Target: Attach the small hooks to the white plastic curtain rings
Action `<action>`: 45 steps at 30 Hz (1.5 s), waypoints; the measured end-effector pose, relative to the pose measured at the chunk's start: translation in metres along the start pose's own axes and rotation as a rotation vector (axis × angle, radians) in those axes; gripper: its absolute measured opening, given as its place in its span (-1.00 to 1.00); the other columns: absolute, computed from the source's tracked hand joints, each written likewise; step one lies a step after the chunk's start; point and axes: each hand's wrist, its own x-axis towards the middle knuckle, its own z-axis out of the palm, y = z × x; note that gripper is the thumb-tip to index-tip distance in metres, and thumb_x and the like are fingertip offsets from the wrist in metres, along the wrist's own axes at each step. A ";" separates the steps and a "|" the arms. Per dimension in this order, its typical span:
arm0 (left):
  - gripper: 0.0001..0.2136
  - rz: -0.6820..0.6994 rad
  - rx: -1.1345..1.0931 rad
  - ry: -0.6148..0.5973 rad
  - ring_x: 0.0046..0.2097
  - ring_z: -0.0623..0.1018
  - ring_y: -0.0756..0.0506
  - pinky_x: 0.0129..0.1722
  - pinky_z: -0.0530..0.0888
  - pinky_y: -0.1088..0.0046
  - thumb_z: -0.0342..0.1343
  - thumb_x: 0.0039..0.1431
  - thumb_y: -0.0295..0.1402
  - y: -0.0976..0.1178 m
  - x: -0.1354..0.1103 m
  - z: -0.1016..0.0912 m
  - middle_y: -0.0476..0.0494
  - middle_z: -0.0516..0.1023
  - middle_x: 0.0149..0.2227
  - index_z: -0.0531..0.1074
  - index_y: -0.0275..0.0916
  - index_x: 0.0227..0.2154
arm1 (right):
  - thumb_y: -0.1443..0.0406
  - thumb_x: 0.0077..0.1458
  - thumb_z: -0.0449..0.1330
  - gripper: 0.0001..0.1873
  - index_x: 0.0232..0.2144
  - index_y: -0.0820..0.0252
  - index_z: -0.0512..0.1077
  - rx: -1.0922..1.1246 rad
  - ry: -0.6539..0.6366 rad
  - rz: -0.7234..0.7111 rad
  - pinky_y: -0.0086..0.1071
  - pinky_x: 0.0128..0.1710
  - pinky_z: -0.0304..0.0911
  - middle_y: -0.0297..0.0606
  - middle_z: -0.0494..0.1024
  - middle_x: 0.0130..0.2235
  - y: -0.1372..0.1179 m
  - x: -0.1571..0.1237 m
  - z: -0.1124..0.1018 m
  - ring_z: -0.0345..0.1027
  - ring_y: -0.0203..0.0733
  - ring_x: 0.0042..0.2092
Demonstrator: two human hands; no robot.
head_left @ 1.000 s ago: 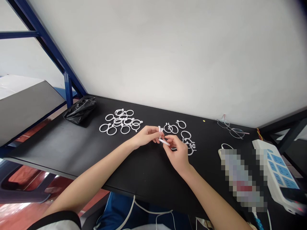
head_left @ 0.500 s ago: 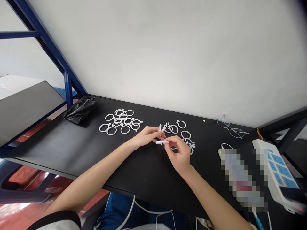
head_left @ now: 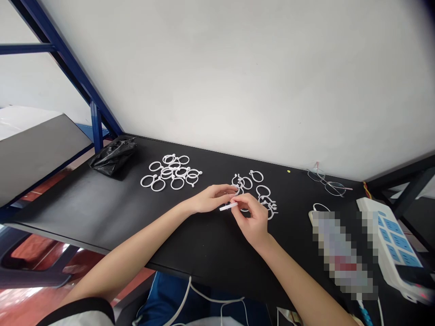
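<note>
My right hand (head_left: 249,219) is pinched shut on a short white plastic strip (head_left: 228,207), which sticks out to the left of its fingers. My left hand (head_left: 212,199) lies just left of it, with its fingertips at a white plastic ring (head_left: 237,190). That ring sits at the edge of a loose group of rings (head_left: 261,192), and I cannot tell whether the fingers grip it. A larger heap of white plastic rings (head_left: 171,174) lies further left, apart from both hands.
Everything lies on a black table (head_left: 102,203) against a white wall. A black plastic bag (head_left: 113,157) sits at its back left, and wire glasses (head_left: 328,184) at its back right. A pixelated object (head_left: 341,253) and a blue-and-white power strip (head_left: 390,240) lie at the right.
My left hand has moved right, into the rings, and the white piece standing upright at its fingertips no longer stands clear. The strip in my right hand has dropped slightly and tilted.
</note>
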 end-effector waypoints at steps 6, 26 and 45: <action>-0.60 0.031 -0.022 -0.062 0.01 0.50 -0.15 0.02 0.42 0.30 -0.01 0.26 -0.36 0.001 0.000 0.005 -0.22 0.51 0.03 0.30 -0.24 0.15 | 0.49 0.11 0.20 -0.77 -0.21 0.10 0.44 0.049 0.017 0.043 -0.36 -0.38 0.49 -0.29 0.50 -0.28 0.001 -0.001 0.001 0.46 -0.26 -0.34; -0.70 0.090 -0.142 0.069 -0.35 0.53 -0.02 -0.21 0.46 0.42 0.10 0.23 -0.14 0.005 -0.001 0.000 -0.11 0.53 -0.42 0.45 -0.33 -0.34 | 0.23 0.06 0.33 -0.85 -0.36 0.17 0.47 0.282 0.266 0.428 -0.22 -0.30 0.54 -0.20 0.62 -0.34 -0.003 0.009 -0.003 0.58 -0.08 -0.30; -0.76 0.189 -0.205 0.081 -0.29 0.53 -0.02 -0.18 0.45 0.42 0.24 0.13 -0.24 0.005 -0.002 -0.001 -0.14 0.56 -0.36 0.50 -0.36 -0.30 | 0.20 0.07 0.32 -0.83 -0.33 0.17 0.47 0.285 0.257 0.450 -0.22 -0.32 0.55 -0.18 0.62 -0.30 -0.003 0.010 -0.002 0.58 -0.07 -0.27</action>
